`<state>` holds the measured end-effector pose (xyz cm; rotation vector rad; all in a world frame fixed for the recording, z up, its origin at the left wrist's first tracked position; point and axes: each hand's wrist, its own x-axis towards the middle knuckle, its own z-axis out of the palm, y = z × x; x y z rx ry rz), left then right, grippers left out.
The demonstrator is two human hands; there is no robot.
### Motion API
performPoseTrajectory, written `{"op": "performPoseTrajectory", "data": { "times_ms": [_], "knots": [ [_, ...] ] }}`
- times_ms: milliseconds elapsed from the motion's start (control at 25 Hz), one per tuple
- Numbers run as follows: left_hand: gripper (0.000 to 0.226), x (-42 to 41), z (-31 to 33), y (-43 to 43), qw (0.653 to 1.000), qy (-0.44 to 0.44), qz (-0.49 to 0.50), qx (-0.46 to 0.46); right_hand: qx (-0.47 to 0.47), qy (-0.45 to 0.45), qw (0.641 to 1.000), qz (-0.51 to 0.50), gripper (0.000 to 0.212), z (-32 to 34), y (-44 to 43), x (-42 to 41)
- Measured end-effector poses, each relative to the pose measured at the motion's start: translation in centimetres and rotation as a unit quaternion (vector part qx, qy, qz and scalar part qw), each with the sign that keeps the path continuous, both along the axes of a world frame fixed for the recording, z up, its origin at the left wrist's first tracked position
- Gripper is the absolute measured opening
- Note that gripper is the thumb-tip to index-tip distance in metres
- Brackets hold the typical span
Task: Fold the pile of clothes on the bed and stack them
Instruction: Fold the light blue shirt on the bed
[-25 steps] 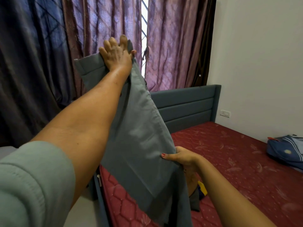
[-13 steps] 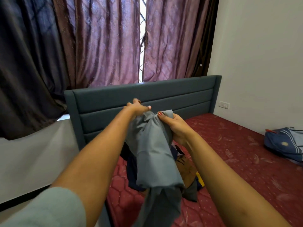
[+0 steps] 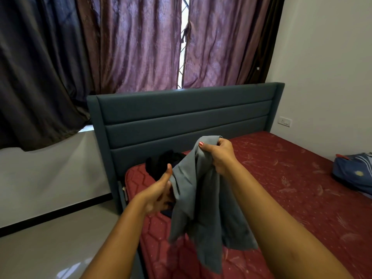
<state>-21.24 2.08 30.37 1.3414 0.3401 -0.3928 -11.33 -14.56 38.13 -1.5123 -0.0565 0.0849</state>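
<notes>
1. The right hand [image 3: 220, 156] is held up over the bed, its fingers curled round the bunched top of a grey garment [image 3: 197, 198]. The thumb, with a red-painted nail, pinches the cloth from the front.
2. The left hand [image 3: 161, 190] is lower and to the left of the right, with its thumb pointing up. Its fingers curl in against the garment's left edge and grip it there. The fingertips are partly hidden behind the fabric.
3. The grey garment hangs in loose folds between the two forearms, clear of the bed at the top. Its ragged lower end dangles just above the red mattress [image 3: 291, 188]; whether it touches cannot be told.
4. A pile of dark clothes [image 3: 161, 165] lies on the mattress close to the headboard [image 3: 181, 121], behind the left hand and partly covered by the hanging garment.
5. The headboard is blue-grey and padded in horizontal bands.
6. Behind it hang purple curtains [image 3: 141, 47] with a narrow bright gap between them, and a darker curtain [image 3: 36, 67] to the left.
7. At the far right of the mattress lies a blue striped item [image 3: 354, 172]; bag or clothing cannot be told.
8. A wall socket [image 3: 284, 121] sits on the white wall right of the headboard, and pale glossy floor [image 3: 50, 238] shows left of the bed.
</notes>
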Motion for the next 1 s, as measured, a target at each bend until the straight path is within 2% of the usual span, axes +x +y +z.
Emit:
{"op": "performPoseTrajectory", "data": {
  "times_ms": [80, 160, 360, 440, 560, 640, 720, 760, 840, 920, 1000],
  "knots": [
    [0.054, 0.4, 0.0, -1.8, 0.985, -0.127, 0.096, -0.069, 0.029, 0.012, 0.999, -0.004, 0.027, 0.7, -0.8, -0.8],
    [0.028, 0.2, 0.9, -2.8, 0.954, -0.224, 0.200, -0.023, 0.053, 0.025, 0.998, -0.001, 0.031, 1.8, -2.3, -1.5],
    [0.020, -2.0, 6.7, -3.6, 0.917, -0.309, 0.250, 0.029, 0.061, 0.035, 0.997, 0.014, 0.012, 5.2, -7.2, -3.9],
    [0.023, -3.1, 8.9, -4.7, 0.920, -0.327, 0.208, 0.063, 0.063, -0.002, 0.997, 0.035, 0.005, 5.5, -8.9, -5.4],
    [0.024, -4.2, 10.6, -6.3, 0.939, -0.302, 0.103, 0.131, -0.005, -0.027, 0.994, 0.102, 0.032, 3.8, -11.0, -7.4],
    [0.021, -5.1, 10.5, -7.1, 0.942, -0.283, 0.137, 0.118, -0.056, 0.010, 0.994, 0.091, 0.026, 3.4, -12.1, -8.3],
    [0.019, -5.8, 9.5, -7.8, 0.950, -0.252, 0.179, 0.053, -0.049, 0.031, 0.998, 0.039, 0.013, 3.8, -13.0, -9.1],
    [0.018, -6.2, 9.0, -8.1, 0.953, -0.238, 0.185, 0.038, -0.023, 0.021, 0.999, 0.031, 0.018, 3.8, -13.4, -9.4],
    [0.019, -6.6, 8.8, -8.7, 0.958, -0.208, 0.196, 0.037, 0.024, -0.002, 0.997, 0.078, 0.029, 3.0, -13.9, -10.5],
    [0.021, -6.3, 9.3, -8.9, 0.956, -0.165, 0.243, -0.021, -0.028, 0.001, 0.991, 0.127, 0.036, 1.9, -13.9, -11.6],
    [0.023, -6.6, 9.2, -9.2, 0.948, -0.141, 0.278, -0.062, -0.067, 0.000, 0.993, 0.095, 0.021, 2.4, -13.8, -12.3]
  ]
}}
